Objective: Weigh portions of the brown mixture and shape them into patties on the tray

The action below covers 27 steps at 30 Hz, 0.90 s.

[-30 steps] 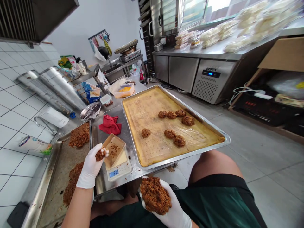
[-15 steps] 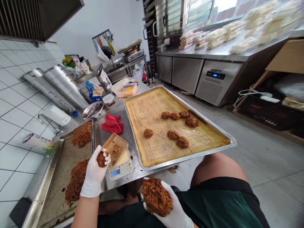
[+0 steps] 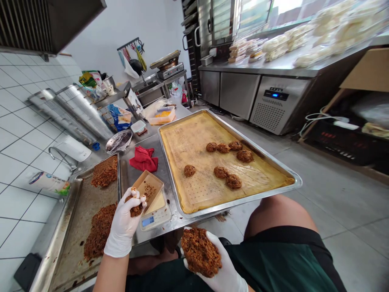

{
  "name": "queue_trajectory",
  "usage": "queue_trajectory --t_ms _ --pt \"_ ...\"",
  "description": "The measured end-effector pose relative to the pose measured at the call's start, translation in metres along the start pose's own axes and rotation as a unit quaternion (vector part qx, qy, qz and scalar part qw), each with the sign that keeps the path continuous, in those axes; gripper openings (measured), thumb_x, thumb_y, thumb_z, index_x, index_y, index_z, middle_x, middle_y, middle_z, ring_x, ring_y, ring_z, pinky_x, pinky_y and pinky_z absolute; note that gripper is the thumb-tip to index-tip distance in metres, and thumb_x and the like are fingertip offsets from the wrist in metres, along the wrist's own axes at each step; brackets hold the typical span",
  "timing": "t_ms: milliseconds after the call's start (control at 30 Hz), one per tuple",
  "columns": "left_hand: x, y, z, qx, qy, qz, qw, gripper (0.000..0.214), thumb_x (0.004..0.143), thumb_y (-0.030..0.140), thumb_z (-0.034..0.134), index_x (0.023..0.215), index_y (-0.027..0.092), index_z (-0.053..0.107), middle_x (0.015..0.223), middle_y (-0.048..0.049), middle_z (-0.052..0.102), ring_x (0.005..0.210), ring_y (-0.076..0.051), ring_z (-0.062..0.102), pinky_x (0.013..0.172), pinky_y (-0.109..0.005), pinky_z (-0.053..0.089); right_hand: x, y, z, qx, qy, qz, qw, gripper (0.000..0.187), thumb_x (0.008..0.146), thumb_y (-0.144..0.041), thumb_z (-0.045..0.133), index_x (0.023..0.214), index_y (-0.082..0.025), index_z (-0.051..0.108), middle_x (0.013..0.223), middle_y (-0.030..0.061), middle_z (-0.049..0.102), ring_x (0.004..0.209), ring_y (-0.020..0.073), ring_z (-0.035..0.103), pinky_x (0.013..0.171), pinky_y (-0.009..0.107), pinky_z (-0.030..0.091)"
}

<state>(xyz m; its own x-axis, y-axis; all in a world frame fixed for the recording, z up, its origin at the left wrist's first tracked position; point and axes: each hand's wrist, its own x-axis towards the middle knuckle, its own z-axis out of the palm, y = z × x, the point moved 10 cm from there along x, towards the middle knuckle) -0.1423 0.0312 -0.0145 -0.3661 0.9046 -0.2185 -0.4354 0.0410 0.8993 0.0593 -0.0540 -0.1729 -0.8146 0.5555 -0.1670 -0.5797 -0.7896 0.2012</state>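
Note:
My left hand [image 3: 124,225], in a white glove, is closed on a small lump of brown shredded mix [image 3: 135,206], held just beside the tan paper box [image 3: 147,190] on the small digital scale [image 3: 154,219]. My right hand [image 3: 217,269], also gloved, cups a large clump of the brown mix [image 3: 200,251] low over my lap. Several formed brown balls [image 3: 226,164] lie on the yellow-lined baking tray [image 3: 273,162] to the right. More brown mix [image 3: 99,229] is piled in the steel tray [image 3: 65,227] at the left.
A red cloth [image 3: 143,159] lies behind the scale. A metal bowl [image 3: 119,140], plastic tubs [image 3: 161,115] and bags stand further back on the steel counter. A refrigerated steel counter [image 3: 267,97] and a rack oven line the far wall; the tiled wall is at left.
My left hand has drawn the small lump back from the box on the scale and closed round it. The scale's reading dropped. My right hand has kept still.

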Motion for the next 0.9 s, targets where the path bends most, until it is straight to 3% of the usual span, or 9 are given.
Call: queue_trajectory --t_ms 267,333,400,500,600,700,767,833,900 --pt "-0.003 0.004 -0.001 0.097 0.020 0.010 0.995 0.035 0.067 0.023 0.086 0.092 0.018 0.062 0.098 -0.0010 0.064 0.059 -0.004 0.054 0.043 -0.014 0.032 0.000 0.000 -0.002 -0.002 0.005 0.005 1.000 0.048 0.097 -0.047 0.050 0.117 -0.009 0.072 0.120 0.0157 0.075 0.108 0.0300 0.071 0.098 0.047 0.048" --pt "-0.004 0.000 0.002 0.099 0.005 -0.006 0.995 0.031 0.074 0.035 0.083 0.086 0.016 0.060 0.084 0.0000 0.062 0.052 -0.003 0.048 0.040 -0.014 0.030 0.000 0.001 -0.002 -0.002 0.005 0.005 1.000 0.048 0.097 -0.047 0.050 0.117 -0.010 0.072 0.119 0.0152 0.076 0.107 0.0296 0.071 0.098 0.046 0.048" --pt "-0.005 -0.004 0.005 0.075 -0.004 -0.023 0.997 0.038 0.081 0.045 0.076 0.072 0.017 0.053 0.063 0.0043 0.050 0.044 -0.004 0.040 0.037 -0.015 0.026 0.001 0.001 -0.001 -0.006 0.007 0.003 1.000 0.047 0.097 -0.046 0.049 0.117 -0.010 0.072 0.118 0.0147 0.076 0.106 0.0290 0.071 0.097 0.046 0.048" --pt "-0.006 -0.003 0.004 0.016 0.007 -0.027 0.999 0.049 0.086 0.053 0.068 0.062 0.020 0.042 0.051 0.0077 0.036 0.037 -0.004 0.030 0.033 -0.018 0.021 0.001 0.000 -0.002 -0.012 0.014 -0.001 1.000 0.047 0.097 -0.047 0.050 0.116 -0.011 0.072 0.116 0.0143 0.077 0.104 0.0285 0.072 0.096 0.045 0.049" --pt "-0.010 -0.003 0.005 -0.011 -0.008 -0.047 0.999 0.034 0.087 0.047 0.069 0.076 0.017 0.057 0.062 0.0017 0.054 0.050 -0.009 0.053 0.042 -0.019 0.039 0.001 0.000 -0.004 -0.017 0.027 -0.002 0.999 0.046 0.095 -0.047 0.053 0.115 -0.011 0.072 0.116 0.0142 0.077 0.105 0.0285 0.071 0.097 0.045 0.048" --pt "-0.015 -0.008 -0.001 0.017 -0.015 -0.079 0.997 0.036 0.081 0.031 0.076 0.113 0.019 0.065 0.103 -0.0103 0.072 0.084 -0.020 0.070 0.064 -0.027 0.054 0.001 -0.001 -0.005 -0.018 0.032 -0.001 0.999 0.046 0.094 -0.048 0.055 0.115 -0.011 0.073 0.117 0.0143 0.077 0.106 0.0286 0.071 0.098 0.045 0.048" --pt "-0.016 -0.010 -0.012 0.034 0.012 -0.074 0.997 0.041 0.080 0.030 0.076 0.119 0.020 0.065 0.111 -0.0123 0.073 0.074 -0.016 0.068 0.056 -0.023 0.050 0.002 -0.001 -0.005 -0.016 0.028 -0.001 0.999 0.046 0.094 -0.048 0.053 0.114 -0.011 0.073 0.117 0.0141 0.077 0.106 0.0288 0.071 0.097 0.045 0.048" --pt "-0.016 -0.013 -0.020 0.030 0.034 -0.064 0.997 0.032 0.084 0.040 0.072 0.107 0.017 0.069 0.099 -0.0119 0.075 0.052 -0.008 0.056 0.041 -0.019 0.037 0.002 0.000 -0.005 -0.013 0.022 0.003 1.000 0.047 0.096 -0.048 0.051 0.116 -0.011 0.073 0.118 0.0143 0.076 0.107 0.0295 0.071 0.098 0.046 0.048" --pt "-0.015 -0.016 -0.023 0.012 0.048 -0.061 0.997 0.041 0.086 0.055 0.065 0.088 0.015 0.069 0.079 -0.0093 0.072 0.040 -0.005 0.042 0.036 -0.018 0.026 0.002 0.001 -0.005 -0.009 0.020 0.005 1.000 0.048 0.096 -0.048 0.049 0.117 -0.011 0.072 0.119 0.0145 0.076 0.108 0.0299 0.070 0.099 0.046 0.047"
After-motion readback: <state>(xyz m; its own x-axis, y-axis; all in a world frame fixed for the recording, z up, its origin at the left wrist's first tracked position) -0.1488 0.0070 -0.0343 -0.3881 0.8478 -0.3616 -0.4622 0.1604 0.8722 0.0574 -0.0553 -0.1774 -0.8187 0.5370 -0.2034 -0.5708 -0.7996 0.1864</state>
